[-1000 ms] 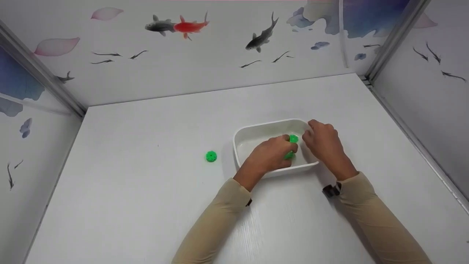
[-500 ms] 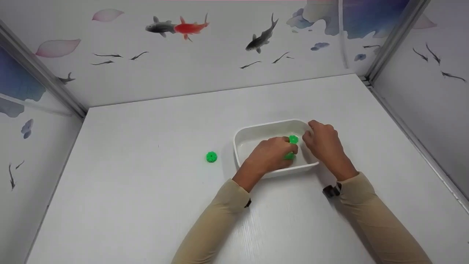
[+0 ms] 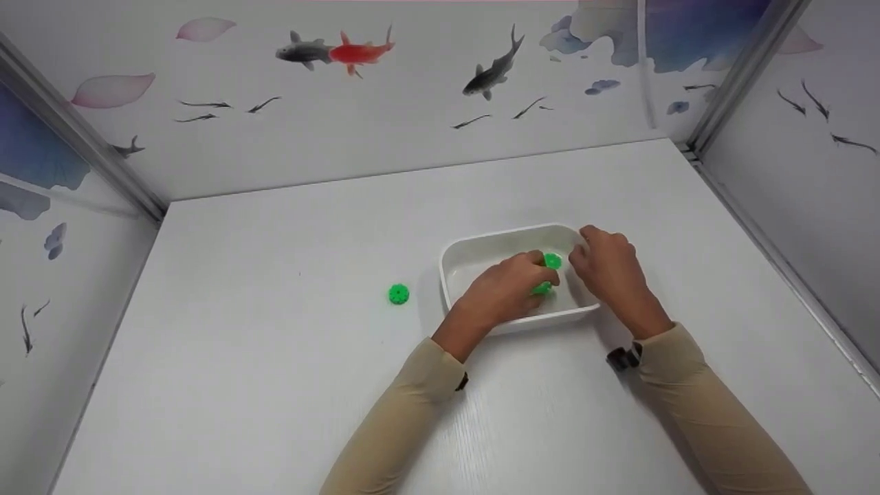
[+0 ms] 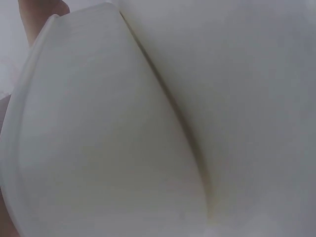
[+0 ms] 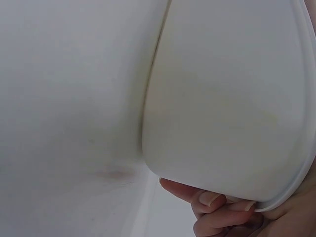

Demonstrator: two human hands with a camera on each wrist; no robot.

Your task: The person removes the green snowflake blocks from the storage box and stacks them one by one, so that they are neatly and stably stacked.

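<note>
A white rectangular tray (image 3: 481, 240) stands right of the table's middle. My left hand (image 3: 505, 285) reaches over its near wall, fingers curled around a green notched disc (image 3: 542, 288) that is partly hidden beneath them. A second green notched disc (image 3: 553, 261) shows in the tray just beyond those fingertips. At the tray's right end, my right hand (image 3: 608, 265) grips the rim; in the right wrist view its curled fingers (image 5: 212, 202) lie against the outer wall. The left wrist view shows mostly the tray's outer side (image 4: 108, 123).
A third green notched disc (image 3: 399, 294) lies on the white table (image 3: 275, 357), left of the tray. Printed panels with fish (image 3: 361, 53) wall in the back and sides. A black wrist device (image 3: 622, 358) sits by the right cuff.
My left hand has lifted very slightly, and the green notched disc at its fingers has shifted a little with it. The right hand and tray stay in place.
</note>
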